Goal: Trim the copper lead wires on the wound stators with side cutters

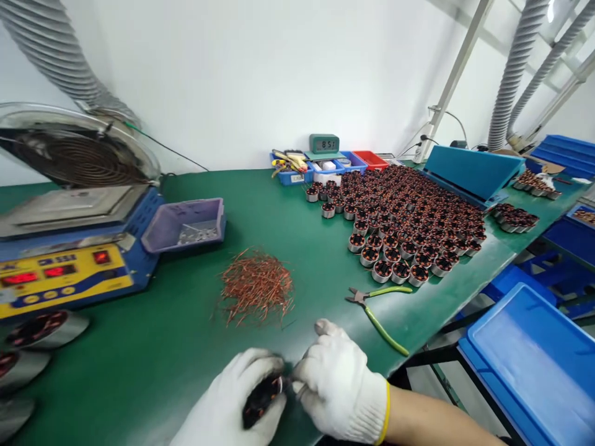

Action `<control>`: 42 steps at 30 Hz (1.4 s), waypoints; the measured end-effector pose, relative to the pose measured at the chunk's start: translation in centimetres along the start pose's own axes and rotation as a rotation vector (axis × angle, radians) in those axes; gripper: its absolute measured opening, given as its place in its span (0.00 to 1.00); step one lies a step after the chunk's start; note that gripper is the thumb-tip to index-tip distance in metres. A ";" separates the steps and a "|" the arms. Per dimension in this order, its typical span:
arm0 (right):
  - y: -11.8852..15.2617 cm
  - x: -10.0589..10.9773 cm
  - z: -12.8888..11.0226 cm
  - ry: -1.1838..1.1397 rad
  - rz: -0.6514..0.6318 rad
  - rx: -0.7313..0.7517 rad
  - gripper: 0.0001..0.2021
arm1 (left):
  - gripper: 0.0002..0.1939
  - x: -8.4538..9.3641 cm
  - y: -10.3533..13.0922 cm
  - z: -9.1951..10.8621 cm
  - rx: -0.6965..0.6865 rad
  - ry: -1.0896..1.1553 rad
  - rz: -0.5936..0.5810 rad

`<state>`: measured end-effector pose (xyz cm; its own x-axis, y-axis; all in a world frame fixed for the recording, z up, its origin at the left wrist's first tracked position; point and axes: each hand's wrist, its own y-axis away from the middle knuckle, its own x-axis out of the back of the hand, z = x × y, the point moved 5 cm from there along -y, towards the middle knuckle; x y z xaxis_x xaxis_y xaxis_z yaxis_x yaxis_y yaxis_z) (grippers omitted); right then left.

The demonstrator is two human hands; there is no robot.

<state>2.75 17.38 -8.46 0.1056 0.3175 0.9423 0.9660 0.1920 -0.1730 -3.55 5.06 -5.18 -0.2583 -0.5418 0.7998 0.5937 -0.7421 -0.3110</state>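
My left hand (242,396), in a white knit glove, is wrapped round a motor stator (261,399) with a black top and copper windings. Close against its right edge, my gloved right hand (332,381) is closed in a pinch; what sits between those fingertips is too small to make out. Green-handled side cutters (377,310) lie on the bench with their handles spread, beyond my right hand. Ahead of both hands is a loose pile of copper wire clippings (257,287).
Many stators (400,223) stand in rows at the right on the green bench (186,347); several more (44,328) are at the left edge. A blue heating machine (83,248), purple tray (186,226), tool bins (295,176), clock (324,144) and blue crate (534,365) surround them.
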 end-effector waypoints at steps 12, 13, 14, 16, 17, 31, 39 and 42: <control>1.9 5.5 0.5 -0.002 0.291 0.150 0.08 | 0.06 -1.1 -0.1 1.3 0.084 0.063 -0.087; 1.9 5.8 0.8 -0.056 0.260 0.131 0.08 | 0.06 -1.2 0.0 1.3 0.079 0.061 -0.076; 1.7 6.1 1.3 -0.132 0.209 0.093 0.08 | 0.06 -1.2 0.0 1.3 0.076 0.058 -0.067; 1.0 6.4 2.5 -0.314 0.067 -0.044 0.08 | 0.06 -1.4 0.2 1.3 0.074 0.048 -0.058; 0.4 6.4 3.0 -0.409 -0.026 -0.127 0.12 | 0.06 -1.5 0.2 1.3 0.075 0.043 -0.054; -1.9 2.5 2.9 -0.828 -0.732 -0.404 0.08 | 0.07 -1.3 0.0 1.1 0.085 0.098 0.007; -2.0 1.9 3.8 -1.095 -0.797 -0.425 0.14 | 0.08 -1.6 0.2 1.5 0.007 0.034 0.022; -2.6 2.2 3.6 -1.148 -0.875 -0.391 0.17 | 0.07 -1.7 0.3 1.4 -0.011 0.016 0.028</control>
<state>-0.44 20.93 -6.98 -0.5833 0.8100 -0.0605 0.6441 0.5067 0.5730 -1.84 6.31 -5.87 -0.2535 -0.5686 0.7826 0.5923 -0.7309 -0.3391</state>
